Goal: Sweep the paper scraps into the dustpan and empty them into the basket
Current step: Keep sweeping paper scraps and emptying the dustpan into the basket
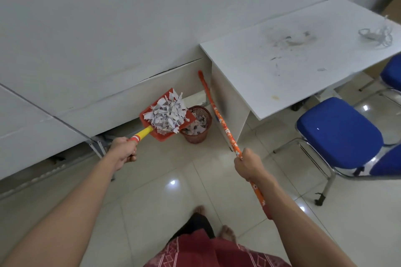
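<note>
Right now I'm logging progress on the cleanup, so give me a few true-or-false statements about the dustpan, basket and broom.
1. The left hand holds the dustpan by its yellow handle. True.
2. The dustpan is empty. False: it is heaped with scraps.
3. The basket already holds scraps. True.
4. The right hand is free. False: it grips the broom.
5. The basket stands on the table. False: it stands on the floor beside it.
</note>
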`<state>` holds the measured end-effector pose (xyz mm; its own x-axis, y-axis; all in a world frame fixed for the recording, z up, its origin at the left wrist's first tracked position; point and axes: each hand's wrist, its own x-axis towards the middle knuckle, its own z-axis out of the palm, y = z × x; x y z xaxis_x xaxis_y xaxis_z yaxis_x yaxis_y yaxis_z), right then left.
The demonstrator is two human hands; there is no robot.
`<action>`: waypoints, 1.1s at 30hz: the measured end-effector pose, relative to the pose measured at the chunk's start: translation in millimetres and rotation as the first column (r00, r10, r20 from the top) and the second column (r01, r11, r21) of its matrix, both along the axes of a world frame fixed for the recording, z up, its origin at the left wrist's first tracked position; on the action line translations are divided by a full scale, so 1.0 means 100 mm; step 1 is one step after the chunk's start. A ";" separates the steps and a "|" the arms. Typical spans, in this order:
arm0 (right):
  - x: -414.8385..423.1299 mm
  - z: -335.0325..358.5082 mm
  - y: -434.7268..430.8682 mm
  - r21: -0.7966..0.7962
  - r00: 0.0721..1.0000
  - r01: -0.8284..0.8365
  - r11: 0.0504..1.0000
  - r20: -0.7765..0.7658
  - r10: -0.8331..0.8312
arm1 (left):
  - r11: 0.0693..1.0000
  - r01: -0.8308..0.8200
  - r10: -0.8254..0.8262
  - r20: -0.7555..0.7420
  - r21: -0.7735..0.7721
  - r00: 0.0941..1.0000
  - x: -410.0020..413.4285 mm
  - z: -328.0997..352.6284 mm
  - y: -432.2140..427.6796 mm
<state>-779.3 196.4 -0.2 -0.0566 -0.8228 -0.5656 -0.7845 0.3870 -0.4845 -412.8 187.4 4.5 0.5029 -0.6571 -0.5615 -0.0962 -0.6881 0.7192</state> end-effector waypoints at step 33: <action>-0.17 -0.33 -0.57 0.088 0.997 -0.054 0.995 -0.056 0.059 | 0.898 0.335 -0.428 0.393 0.284 0.814 -0.50 0.01 -0.97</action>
<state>-796.3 139.2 -33.6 -0.0458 -0.7741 -0.6314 -0.8324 0.3791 -0.4043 -463.0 90.4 5.3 0.4554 -0.7499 -0.4799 -0.6505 -0.6483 0.3957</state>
